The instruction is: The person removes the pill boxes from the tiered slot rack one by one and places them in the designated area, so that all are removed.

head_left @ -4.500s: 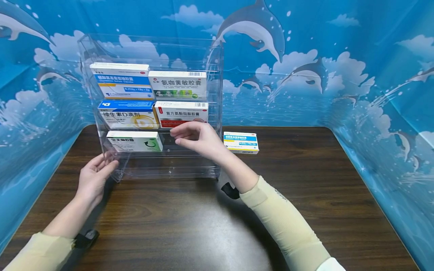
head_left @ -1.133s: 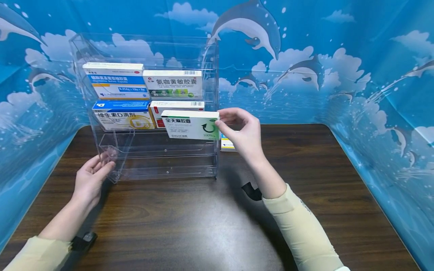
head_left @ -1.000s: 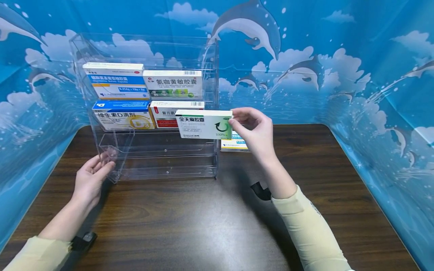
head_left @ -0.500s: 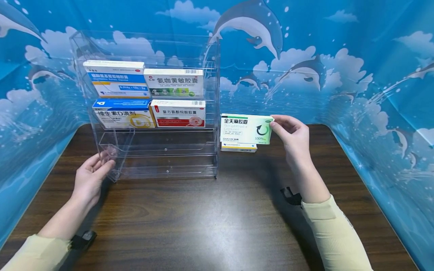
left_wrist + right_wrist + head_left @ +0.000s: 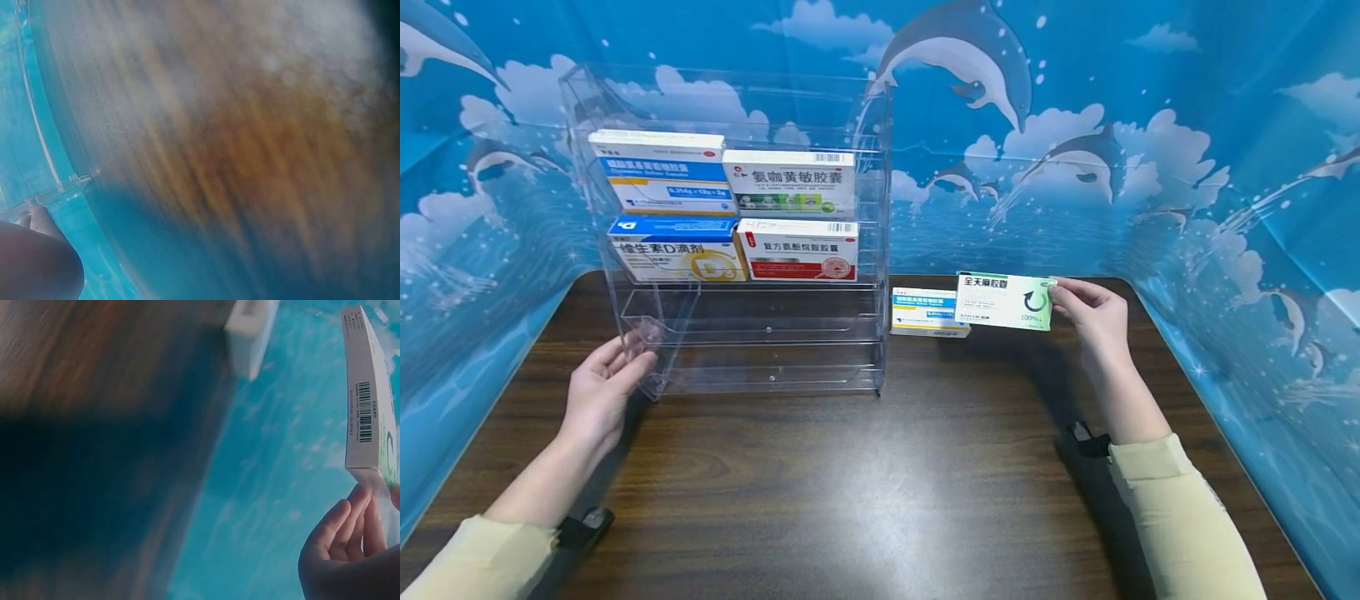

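My right hand [image 5: 1097, 321] pinches the right end of a white-and-green medicine box [image 5: 1000, 300], held up above the table with its printed front showing. Its barcode side shows in the right wrist view, above the fingertips [image 5: 357, 494]. Just left of it, partly covered by it, a blue-and-white medicine box [image 5: 923, 313] lies on the table. My left hand [image 5: 601, 392] holds the lower left side of a clear plastic display rack [image 5: 775, 382]; in the left wrist view this hand [image 5: 40, 259] is mostly cut off.
On the rack's upper tiers stand a blue-and-white box [image 5: 666, 179], a white-and-green box [image 5: 790, 183], a vitamin D drops box [image 5: 673, 254] and a red-and-white box [image 5: 799, 250]. Behind the dark wooden table [image 5: 820, 492] hangs a blue dolphin-print curtain [image 5: 1045, 225].
My right hand has taken the white-and-green box off the rack's lower tier and carried it right, past the rack and the blue-and-white box. My left hand stays at the rack's side.
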Demonstrator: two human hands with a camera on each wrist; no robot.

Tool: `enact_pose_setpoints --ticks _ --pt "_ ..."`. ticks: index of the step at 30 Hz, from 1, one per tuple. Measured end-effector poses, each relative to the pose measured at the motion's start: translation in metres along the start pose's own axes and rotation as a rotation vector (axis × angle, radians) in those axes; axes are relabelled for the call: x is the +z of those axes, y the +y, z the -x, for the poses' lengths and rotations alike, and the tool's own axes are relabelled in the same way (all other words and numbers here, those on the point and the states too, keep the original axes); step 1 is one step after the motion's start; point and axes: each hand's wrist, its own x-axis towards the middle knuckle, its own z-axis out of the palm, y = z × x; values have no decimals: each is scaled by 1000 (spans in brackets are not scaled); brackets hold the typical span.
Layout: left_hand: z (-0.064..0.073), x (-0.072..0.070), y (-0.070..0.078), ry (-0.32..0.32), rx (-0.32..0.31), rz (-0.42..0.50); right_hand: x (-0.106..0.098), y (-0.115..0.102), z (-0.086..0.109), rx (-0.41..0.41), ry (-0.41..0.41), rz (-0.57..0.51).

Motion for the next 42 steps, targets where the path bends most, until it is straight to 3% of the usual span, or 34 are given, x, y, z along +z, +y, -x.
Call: enact_pose_setpoints --ticks 14,19,27,42 --pt "1 -2 0 -10 16 -5 -23 35 -38 194 81 196" --pt "2 -2 0 0 22 -22 -22 47 -50 196 31 356" --pt "2 -1 1 5 12 -18 -21 57 -63 198 -72 467" --pt "0 1 2 18 -4 -41 -20 67 -73 210 -160 505"
